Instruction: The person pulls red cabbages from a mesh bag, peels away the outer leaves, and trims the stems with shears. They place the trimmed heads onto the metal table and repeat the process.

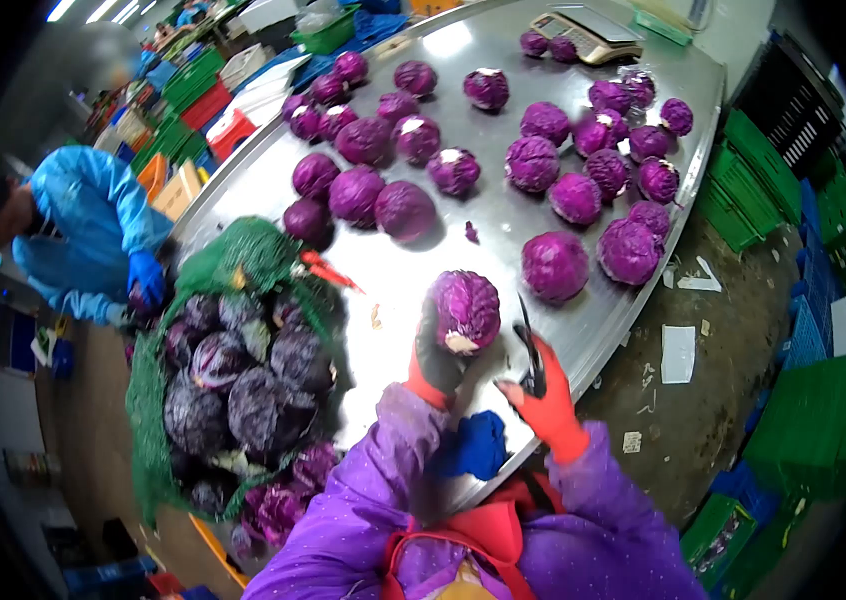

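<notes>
A steel table (pixel 423 265) carries many red cabbages. At its near-left edge hangs a green net sack (pixel 228 380) of cabbages. At the table's near edge, the left hand (pixel 435 362) grips one cabbage (pixel 464 310) from below; beside it, the right hand (pixel 548 395) clasps a knife (pixel 527 345).

Can't really make out the knife (pixel 526 345) blade, just a thin dark sliver against the red-gloved right hand (pixel 546 398). Left hand (pixel 435 362) half buried behind the red cabbage (pixel 464 310). Lower cabbages in the green net sack (pixel 243 250) lost in shadow. Scale (pixel 586 32) display too tiny to read. Co-worker in blue (pixel 83 235) partly blocked by the table edge (pixel 243 165).
</notes>
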Demonstrator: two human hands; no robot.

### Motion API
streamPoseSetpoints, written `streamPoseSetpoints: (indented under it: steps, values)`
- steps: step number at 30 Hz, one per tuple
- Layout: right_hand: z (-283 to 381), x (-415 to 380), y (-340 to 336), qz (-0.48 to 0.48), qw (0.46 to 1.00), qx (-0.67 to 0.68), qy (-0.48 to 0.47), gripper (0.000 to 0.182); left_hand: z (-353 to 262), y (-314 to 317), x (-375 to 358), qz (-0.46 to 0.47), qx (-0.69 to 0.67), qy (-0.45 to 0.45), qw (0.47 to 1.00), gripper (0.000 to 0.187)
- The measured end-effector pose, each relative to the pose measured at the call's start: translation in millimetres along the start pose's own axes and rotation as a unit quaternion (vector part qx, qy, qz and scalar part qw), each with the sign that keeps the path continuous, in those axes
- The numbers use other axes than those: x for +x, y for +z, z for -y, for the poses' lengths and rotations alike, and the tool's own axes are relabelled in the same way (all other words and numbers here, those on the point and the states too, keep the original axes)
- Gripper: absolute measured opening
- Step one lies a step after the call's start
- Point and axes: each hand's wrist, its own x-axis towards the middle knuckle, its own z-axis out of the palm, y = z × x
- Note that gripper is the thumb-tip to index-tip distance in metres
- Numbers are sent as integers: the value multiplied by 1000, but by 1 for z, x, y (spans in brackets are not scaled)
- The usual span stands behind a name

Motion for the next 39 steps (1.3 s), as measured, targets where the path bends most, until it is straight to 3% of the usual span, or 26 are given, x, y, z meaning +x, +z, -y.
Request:
streamPoseSetpoints:
  steps: [1, 2, 4, 7, 9, 11, 15, 18, 22, 25, 28, 31, 34, 39]
  values:
    - [9, 17, 7, 1, 989, -71, -132, 78, -3, 10, -25, 23, 45, 44, 998, 66]
    - [23, 24, 13, 49, 991, -51, -111, 80, -2, -7, -45, 14, 99, 60, 993, 61]
    - [44, 26, 25, 130, 988, -31, -72, 82, -15, 27, -83, -69, 102, 111, 986, 53]
    - [42, 18, 48, 179, 980, -20, -86, 81, -18, -15, -115, -188, 135, 179, 956, 42]
    - [41, 11, 65, 194, 974, -30, -116, 81, -26, -20, -136, -268, 224, 264, 899, 43]
    - [37, 8, 79, 230, 964, -19, -130, 80, -41, -15, -158, -258, 319, 260, 874, 34]
    - [49, 2, 96, 315, 945, 30, -81, 78, -48, -18, -182, -276, 282, 293, 871, 32]
    - [38, -7, 102, 321, 939, -19, -122, 79, -43, -34, -192, -279, 298, 286, 867, 34]
    - [17, -20, 112, 262, 916, -162, -257, 86, -30, -48, -200, -287, 311, 297, 856, 38]
    - [20, -28, 114, 286, 926, -152, -194, 88, -31, -54, -204, -265, 283, 262, 884, 39]
    - [21, -36, 115, 296, 923, -165, -180, 89, -25, -62, -209, -323, 213, 255, 886, 47]
    - [37, -38, 116, 333, 924, -163, -97, 78, -21, -64, -215, -317, 175, 275, 891, 44]
    - [25, -32, 117, 322, 931, -80, -153, 74, -31, -53, -216, -340, 172, 241, 893, 44]
    - [39, -22, 105, 391, 918, 14, -63, 62, -33, -62, -240, -287, 148, 234, 917, 38]
